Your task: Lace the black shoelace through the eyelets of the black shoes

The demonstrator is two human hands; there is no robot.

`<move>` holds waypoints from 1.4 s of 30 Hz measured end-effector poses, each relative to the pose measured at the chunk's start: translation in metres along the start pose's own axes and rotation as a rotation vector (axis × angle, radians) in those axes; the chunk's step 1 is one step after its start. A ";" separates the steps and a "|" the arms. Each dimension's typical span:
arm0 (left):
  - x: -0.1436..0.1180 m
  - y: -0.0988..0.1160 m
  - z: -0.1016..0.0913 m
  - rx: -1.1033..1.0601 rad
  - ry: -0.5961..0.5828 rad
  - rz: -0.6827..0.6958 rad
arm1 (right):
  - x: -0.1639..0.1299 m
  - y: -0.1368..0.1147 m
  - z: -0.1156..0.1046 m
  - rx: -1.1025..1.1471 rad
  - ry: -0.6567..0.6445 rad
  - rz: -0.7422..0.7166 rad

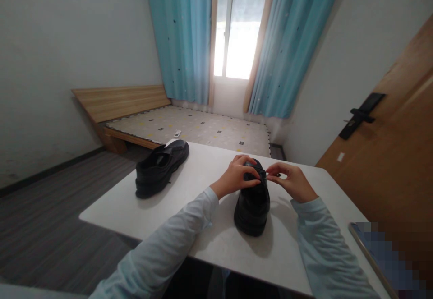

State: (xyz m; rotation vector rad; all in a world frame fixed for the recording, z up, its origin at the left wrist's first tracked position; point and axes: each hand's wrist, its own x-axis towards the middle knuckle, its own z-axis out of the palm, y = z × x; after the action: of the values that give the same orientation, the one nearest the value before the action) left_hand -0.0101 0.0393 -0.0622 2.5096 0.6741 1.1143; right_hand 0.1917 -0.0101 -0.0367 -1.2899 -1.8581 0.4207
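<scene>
In the head view, 2 black leather lace-up shoes are counted on the white rectangular desk: the near black shoe stands between the hands, while the second black shoe lies well apart toward the left edge. The left hand is curled over the near shoe's tongue and the right hand is pinched shut on a thin black lace end. The lace could be lost from so light a pinch, it is judged, or the shoe tipped if it is pulled sideways.

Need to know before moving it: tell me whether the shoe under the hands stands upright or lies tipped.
Upright. The black shoe rests sole-down on the white table, heel toward the camera.
</scene>
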 end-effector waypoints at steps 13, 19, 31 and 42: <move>0.002 0.001 0.008 0.018 0.000 -0.056 | 0.000 -0.006 0.007 0.097 0.036 0.085; 0.003 0.006 0.013 -0.015 0.007 -0.093 | 0.000 -0.006 0.007 0.093 0.019 0.121; 0.003 0.010 0.003 0.072 0.030 -0.010 | 0.003 0.004 0.007 -0.092 -0.077 -0.139; 0.008 0.015 -0.022 -0.546 0.028 -0.172 | -0.002 0.018 0.011 0.015 -0.219 0.029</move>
State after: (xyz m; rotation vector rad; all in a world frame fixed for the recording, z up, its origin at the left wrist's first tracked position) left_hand -0.0177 0.0332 -0.0368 1.9422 0.4954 1.0939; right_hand 0.1942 -0.0021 -0.0558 -1.3048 -2.0139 0.6115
